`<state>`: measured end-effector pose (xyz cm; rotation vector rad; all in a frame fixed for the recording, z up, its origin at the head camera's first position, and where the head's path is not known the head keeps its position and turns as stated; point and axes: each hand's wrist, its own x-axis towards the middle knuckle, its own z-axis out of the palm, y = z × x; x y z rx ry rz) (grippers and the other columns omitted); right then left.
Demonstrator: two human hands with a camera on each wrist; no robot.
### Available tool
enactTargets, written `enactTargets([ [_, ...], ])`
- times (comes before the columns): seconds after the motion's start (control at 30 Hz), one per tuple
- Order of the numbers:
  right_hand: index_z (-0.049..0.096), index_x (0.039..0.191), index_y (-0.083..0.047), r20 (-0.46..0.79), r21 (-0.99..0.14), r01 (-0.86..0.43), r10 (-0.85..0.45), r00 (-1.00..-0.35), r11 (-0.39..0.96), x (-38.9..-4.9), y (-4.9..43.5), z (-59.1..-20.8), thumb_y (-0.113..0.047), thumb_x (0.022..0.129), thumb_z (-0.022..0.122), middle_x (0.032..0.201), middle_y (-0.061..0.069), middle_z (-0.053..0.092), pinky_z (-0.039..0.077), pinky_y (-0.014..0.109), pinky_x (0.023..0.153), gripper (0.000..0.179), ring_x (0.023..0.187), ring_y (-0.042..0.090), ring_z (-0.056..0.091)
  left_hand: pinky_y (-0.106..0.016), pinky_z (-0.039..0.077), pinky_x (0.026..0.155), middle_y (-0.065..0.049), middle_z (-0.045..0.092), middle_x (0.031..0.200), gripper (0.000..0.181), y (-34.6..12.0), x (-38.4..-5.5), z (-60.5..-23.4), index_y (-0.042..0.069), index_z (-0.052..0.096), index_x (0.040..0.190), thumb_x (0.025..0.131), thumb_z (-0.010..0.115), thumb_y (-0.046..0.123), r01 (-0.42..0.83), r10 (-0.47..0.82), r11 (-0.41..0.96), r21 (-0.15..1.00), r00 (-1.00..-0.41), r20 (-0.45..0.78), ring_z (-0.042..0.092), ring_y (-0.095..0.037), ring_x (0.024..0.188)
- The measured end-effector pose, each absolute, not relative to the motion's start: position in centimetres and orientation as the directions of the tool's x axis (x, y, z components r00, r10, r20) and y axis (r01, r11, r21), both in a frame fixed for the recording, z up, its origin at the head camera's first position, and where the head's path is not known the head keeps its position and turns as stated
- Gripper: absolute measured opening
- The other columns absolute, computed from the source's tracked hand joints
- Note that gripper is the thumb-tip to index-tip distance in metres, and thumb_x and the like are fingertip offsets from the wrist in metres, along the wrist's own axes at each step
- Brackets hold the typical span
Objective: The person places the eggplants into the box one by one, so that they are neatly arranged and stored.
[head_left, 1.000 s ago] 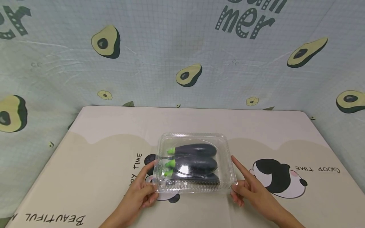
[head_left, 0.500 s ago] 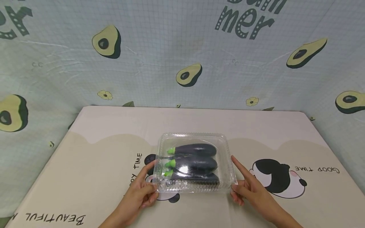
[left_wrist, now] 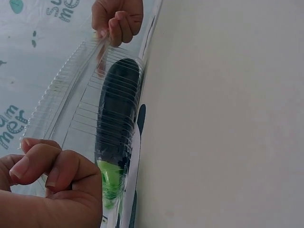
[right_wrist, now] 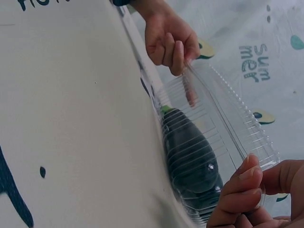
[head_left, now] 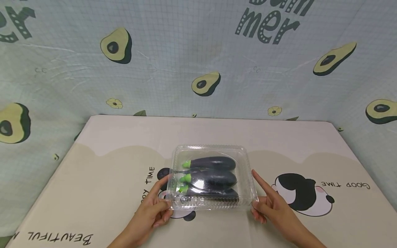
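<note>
A clear plastic clamshell box (head_left: 246, 179) lies in the middle of the head view, its lid down over three dark eggplants. The far eggplant (head_left: 214, 163), middle eggplant (head_left: 214, 179) and near eggplant (head_left: 217, 194) all have their green stem ends to the left. My left hand (head_left: 155, 208) pinches the near left corner, index finger stretched along that side. At the near right corner, my right hand (head_left: 274, 210) pinches the rim between thumb and curled fingers, its index finger also along the side. Both wrist views show the ribbed front wall (left_wrist: 85, 111) between the hands.
The tabletop cover (head_left: 108, 193) has a black-and-white dog print (head_left: 301, 193) right of the box and another print partly under it. Behind and beside the table hangs a pale cloth (head_left: 161, 75) printed with avocados.
</note>
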<state>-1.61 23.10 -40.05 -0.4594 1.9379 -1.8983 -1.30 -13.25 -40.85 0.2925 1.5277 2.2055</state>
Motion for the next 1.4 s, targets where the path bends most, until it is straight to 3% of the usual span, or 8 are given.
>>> enactTargets([
  [0.33, 0.005, 0.155, -0.019, -0.007, -0.999, 0.027, -0.49, -0.872, -0.035, -1.63, 23.09, -40.29, 0.005, 0.096, 0.047, 0.066, 0.014, 0.053, 0.045, 0.03, 0.049, 0.077, 0.057, 0.015, 0.046, -0.023, 0.019, 0.04, 0.0, 0.051, 0.061, 0.075, -13.26, -1.24, -40.65, 0.012, 0.004, 0.152, 0.09, 0.041, -0.006, -0.245, 0.462, -0.284, 0.927, -0.882, -0.092, 0.04, -0.005, 0.049],
  [0.5, 0.005, 0.155, -0.016, 0.025, -0.999, 0.002, -0.493, -0.87, -0.053, -1.7, 23.03, -40.38, 0.008, 0.095, 0.046, 0.065, 0.016, 0.052, 0.041, 0.035, 0.047, 0.076, 0.055, 0.018, 0.044, -0.026, 0.017, 0.04, 0.0, 0.051, 0.061, 0.074, -13.25, -1.24, -40.6, 0.012, 0.004, 0.152, 0.09, 0.041, -0.006, -0.232, 0.464, -0.285, 0.93, -0.883, -0.078, 0.039, -0.004, 0.049],
  [0.8, 0.011, 0.155, -0.02, -0.033, -0.998, 0.051, -0.411, -0.911, -0.033, -1.51, 22.54, -40.52, 0.008, 0.093, 0.05, 0.064, 0.008, 0.055, 0.044, 0.026, 0.048, 0.079, 0.055, 0.01, 0.048, -0.029, 0.015, 0.039, 0.002, 0.047, 0.056, 0.075, -12.93, -1.14, -40.45, 0.012, 0.006, 0.152, 0.088, 0.04, -0.007, -0.218, 0.41, -0.267, 0.939, -0.907, -0.093, 0.036, -0.005, 0.046],
  [1.03, 0.01, 0.155, -0.018, -0.022, -0.997, 0.048, -0.399, -0.917, -0.056, -1.54, 22.16, -40.74, 0.01, 0.092, 0.049, 0.064, 0.006, 0.055, 0.042, 0.029, 0.047, 0.08, 0.053, 0.012, 0.046, -0.03, 0.013, 0.039, 0.002, 0.045, 0.054, 0.075, -12.79, -1.11, -40.44, 0.01, 0.006, 0.152, 0.087, 0.04, -0.007, -0.213, 0.38, -0.264, 0.941, -0.92, -0.101, 0.035, -0.005, 0.045],
  [1.27, 0.009, 0.155, -0.015, -0.002, -0.999, 0.018, -0.416, -0.909, -0.035, -1.56, 22.25, -40.69, 0.008, 0.094, 0.048, 0.065, 0.01, 0.055, 0.035, 0.04, 0.046, 0.076, 0.052, 0.018, 0.044, -0.023, 0.019, 0.041, 0.002, 0.05, 0.058, 0.074, -12.79, -1.08, -40.45, 0.009, 0.004, 0.152, 0.089, 0.041, -0.005, -0.242, 0.396, -0.264, 0.934, -0.91, -0.124, 0.038, -0.004, 0.046],
  [1.4, 0.009, 0.155, -0.015, -0.006, -1.0, 0.015, -0.429, -0.903, -0.017, -1.48, 22.48, -40.61, 0.006, 0.095, 0.047, 0.066, 0.013, 0.056, 0.042, 0.037, 0.047, 0.074, 0.054, 0.016, 0.047, -0.019, 0.026, 0.043, 0.001, 0.053, 0.062, 0.073, -12.82, -1.12, -40.52, 0.007, 0.004, 0.152, 0.091, 0.042, -0.003, -0.252, 0.405, -0.246, 0.936, -0.904, -0.137, 0.039, -0.005, 0.047],
])
